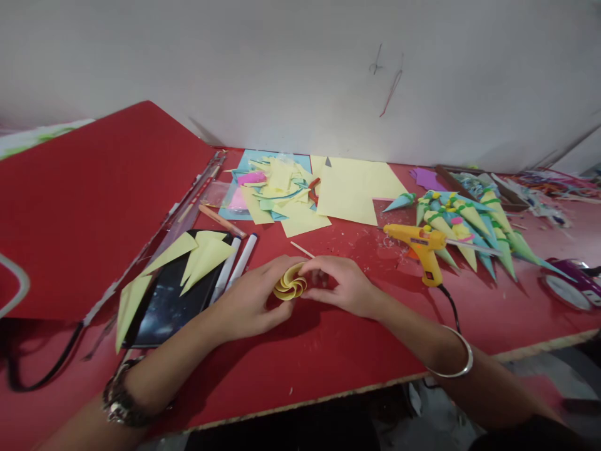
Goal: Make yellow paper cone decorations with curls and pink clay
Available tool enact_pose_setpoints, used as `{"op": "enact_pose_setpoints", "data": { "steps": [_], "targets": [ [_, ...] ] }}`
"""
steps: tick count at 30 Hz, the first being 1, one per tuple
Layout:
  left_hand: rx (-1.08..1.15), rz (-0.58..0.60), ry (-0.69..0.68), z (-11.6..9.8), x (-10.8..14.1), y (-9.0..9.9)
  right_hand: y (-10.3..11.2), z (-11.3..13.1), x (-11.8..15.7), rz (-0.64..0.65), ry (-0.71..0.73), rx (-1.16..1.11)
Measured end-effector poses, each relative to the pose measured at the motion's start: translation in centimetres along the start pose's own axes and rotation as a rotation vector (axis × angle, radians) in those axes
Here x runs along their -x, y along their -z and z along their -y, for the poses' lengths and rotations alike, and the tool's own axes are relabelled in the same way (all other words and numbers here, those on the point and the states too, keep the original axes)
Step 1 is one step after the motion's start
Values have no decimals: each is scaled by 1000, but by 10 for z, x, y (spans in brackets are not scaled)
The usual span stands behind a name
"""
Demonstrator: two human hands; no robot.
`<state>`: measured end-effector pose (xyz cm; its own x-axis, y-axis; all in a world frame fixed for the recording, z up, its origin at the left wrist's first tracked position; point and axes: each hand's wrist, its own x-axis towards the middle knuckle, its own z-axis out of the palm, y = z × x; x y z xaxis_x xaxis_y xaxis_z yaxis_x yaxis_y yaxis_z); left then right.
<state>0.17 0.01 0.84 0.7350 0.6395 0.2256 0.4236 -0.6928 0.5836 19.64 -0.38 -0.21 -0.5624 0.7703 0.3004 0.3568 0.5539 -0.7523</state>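
One yellow spiral-folded paper swirl (290, 288), likely light, crushable: your left hand (251, 297) cups its outside, best hold, right hand (346, 287) pinching the rim

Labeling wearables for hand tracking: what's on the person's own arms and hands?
Left hand bare; dark, chunky bracelet with silver-coloured pieces at that wrist. Right hand bare; smooth silver-coloured bangle on the forearm. Dark sleeve edge near the right elbow. No gloves.

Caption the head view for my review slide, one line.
Two hands shape a swirled yellow paper piece above a red table, beside a yellow glue gun.
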Motion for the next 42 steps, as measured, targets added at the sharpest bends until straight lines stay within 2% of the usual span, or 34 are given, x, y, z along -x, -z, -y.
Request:
{"op": "enact_pose_setpoints", "data": {
  "steps": [6,11,15,20,31,42],
  "targets": [
    [-6,0,72,1,0,-2,0,-1,1,-5,-37,51],
    [-123,-8,108,6,0,-6,-1,-1,2,21,-34,49],
    [-229,-19,57,8,0,-5,-2,-1,2,29,-23,47],
    [-238,-58,-67,6,0,-2,-2,2,2,59,1,72],
    [-127,-57,-63,6,0,-2,-1,3,2,85,0,100],
    [-141,-49,-45,7,1,-4,1,6,1,101,3,129]
  ]
}}
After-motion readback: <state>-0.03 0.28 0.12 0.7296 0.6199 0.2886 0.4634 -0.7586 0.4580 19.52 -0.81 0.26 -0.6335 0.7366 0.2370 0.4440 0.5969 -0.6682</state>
